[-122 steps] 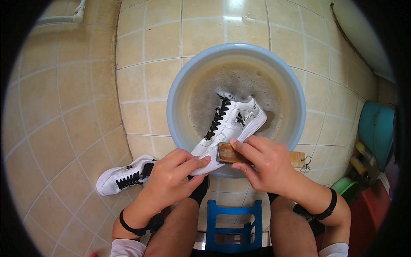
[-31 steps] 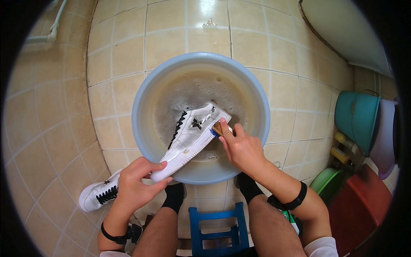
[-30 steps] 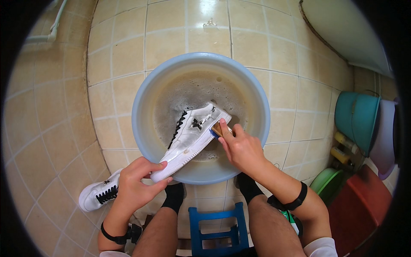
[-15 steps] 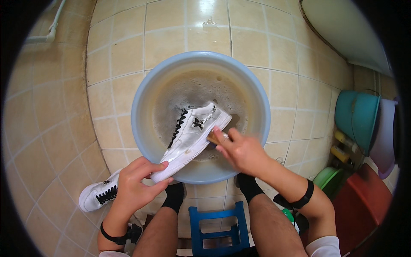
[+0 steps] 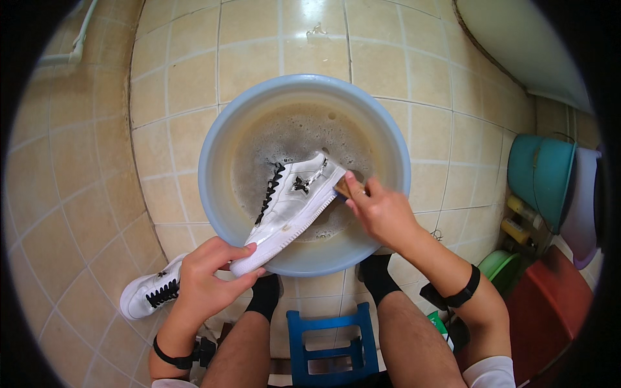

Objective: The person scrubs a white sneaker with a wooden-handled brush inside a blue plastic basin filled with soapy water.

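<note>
White sneaker (image 5: 294, 210) slants toe lower-left to heel upper-right, left hand (image 5: 212, 266) pinching toe, right hand (image 5: 385, 212) gripping brush (image 5: 343, 188) beside heel.

With my left hand (image 5: 210, 268) I pinch the toe of a white shoe (image 5: 291, 210), thumb on one side and fingers on the other, near the edge of a blue basin (image 5: 208, 187). The shoe slants away from me, its heel over cloudy, bubbly water (image 5: 307, 126), black laces (image 5: 267, 197) facing left. My right hand (image 5: 386, 210) grips a wooden brush (image 5: 348, 187) at the sole's edge by the heel. A second shoe (image 5: 137, 297) lies on the tiled floor (image 5: 310, 58), partly behind my left hand. A blue stool (image 5: 328, 317) stands between my legs; a teal bucket (image 5: 537, 171) is off right.
</note>
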A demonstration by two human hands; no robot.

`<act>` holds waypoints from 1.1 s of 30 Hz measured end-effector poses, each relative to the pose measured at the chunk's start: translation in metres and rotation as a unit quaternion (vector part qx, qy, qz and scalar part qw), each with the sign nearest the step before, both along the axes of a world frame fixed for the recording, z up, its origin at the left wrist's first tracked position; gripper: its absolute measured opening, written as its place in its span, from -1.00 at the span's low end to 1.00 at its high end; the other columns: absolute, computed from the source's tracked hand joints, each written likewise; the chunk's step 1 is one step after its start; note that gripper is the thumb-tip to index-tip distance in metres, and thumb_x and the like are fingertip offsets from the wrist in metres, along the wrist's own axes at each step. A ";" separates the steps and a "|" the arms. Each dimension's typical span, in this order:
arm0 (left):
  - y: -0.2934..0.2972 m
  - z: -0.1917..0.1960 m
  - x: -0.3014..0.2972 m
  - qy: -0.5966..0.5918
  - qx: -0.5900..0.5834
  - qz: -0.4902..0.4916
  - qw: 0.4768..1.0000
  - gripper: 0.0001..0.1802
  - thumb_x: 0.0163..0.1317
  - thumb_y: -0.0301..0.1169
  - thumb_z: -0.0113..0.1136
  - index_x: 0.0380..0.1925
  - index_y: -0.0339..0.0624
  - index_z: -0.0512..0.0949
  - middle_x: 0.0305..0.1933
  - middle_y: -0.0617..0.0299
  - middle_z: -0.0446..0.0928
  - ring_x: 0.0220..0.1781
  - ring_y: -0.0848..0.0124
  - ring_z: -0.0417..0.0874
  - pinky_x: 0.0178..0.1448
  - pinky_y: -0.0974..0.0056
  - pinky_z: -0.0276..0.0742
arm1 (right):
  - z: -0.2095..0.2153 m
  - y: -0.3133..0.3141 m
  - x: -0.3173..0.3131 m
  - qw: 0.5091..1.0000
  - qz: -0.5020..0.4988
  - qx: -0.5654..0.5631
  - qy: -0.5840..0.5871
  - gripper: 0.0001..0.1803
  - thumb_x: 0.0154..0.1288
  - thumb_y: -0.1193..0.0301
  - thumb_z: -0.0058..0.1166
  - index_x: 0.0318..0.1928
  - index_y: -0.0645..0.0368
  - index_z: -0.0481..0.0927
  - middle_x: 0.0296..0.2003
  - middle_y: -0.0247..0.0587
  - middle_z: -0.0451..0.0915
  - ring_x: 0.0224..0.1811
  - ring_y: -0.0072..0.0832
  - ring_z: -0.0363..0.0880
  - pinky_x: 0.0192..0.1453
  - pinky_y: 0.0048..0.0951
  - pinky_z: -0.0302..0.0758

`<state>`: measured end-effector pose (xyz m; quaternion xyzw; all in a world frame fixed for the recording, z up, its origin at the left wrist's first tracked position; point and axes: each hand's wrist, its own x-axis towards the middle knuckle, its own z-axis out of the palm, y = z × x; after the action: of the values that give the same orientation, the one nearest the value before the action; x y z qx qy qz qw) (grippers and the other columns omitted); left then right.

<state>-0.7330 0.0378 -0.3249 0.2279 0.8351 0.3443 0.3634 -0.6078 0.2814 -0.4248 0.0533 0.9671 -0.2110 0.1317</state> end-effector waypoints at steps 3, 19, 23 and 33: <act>0.001 -0.002 0.000 -0.004 -0.006 0.001 1.000 -0.65 -0.24 -0.51 0.46 -0.35 -0.26 0.63 -0.49 0.22 0.49 -0.47 0.51 0.53 -0.45 0.46 0.52 | 0.011 -0.018 0.004 0.993 0.016 -0.117 -0.018 -0.48 0.20 0.33 0.08 0.16 0.23 0.37 -0.45 -0.09 0.40 -0.60 -0.22 0.47 -0.59 -0.26 0.44; 0.012 0.001 -0.003 -0.066 -0.009 0.084 0.994 -0.63 -0.20 -0.56 0.45 -0.29 -0.33 0.60 -0.42 0.22 0.51 -0.44 0.56 0.54 -0.48 0.53 0.48 | 0.048 -0.037 -0.015 0.962 0.030 -0.263 0.065 -0.37 0.19 0.31 0.11 0.26 0.16 0.27 -0.40 -0.15 0.36 -0.56 -0.32 0.44 -0.60 -0.36 0.40; 0.014 0.003 -0.003 -0.062 0.009 0.089 0.994 -0.63 -0.20 -0.55 0.45 -0.29 -0.32 0.60 -0.41 0.22 0.52 -0.43 0.55 0.56 -0.47 0.53 0.49 | 0.060 -0.031 -0.022 0.962 0.005 -0.263 0.069 -0.39 0.15 0.33 0.14 0.24 0.14 0.33 -0.42 -0.21 0.37 -0.57 -0.37 0.41 -0.59 -0.40 0.38; 0.016 -0.001 0.001 -0.051 0.011 0.062 0.997 -0.67 -0.17 -0.50 0.44 -0.33 -0.32 0.61 -0.45 0.19 0.53 -0.47 0.52 0.59 -0.42 0.48 0.56 | 0.045 -0.018 -0.020 0.975 -0.007 -0.204 0.091 -0.45 0.10 0.38 0.19 0.17 -0.02 0.44 -0.43 -0.25 0.45 -0.55 -0.34 0.48 -0.55 -0.42 0.43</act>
<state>-0.7321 0.0535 -0.3255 0.1613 0.8245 0.3863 0.3807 -0.6273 0.2629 -0.3802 0.0125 0.9112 -0.4087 0.0493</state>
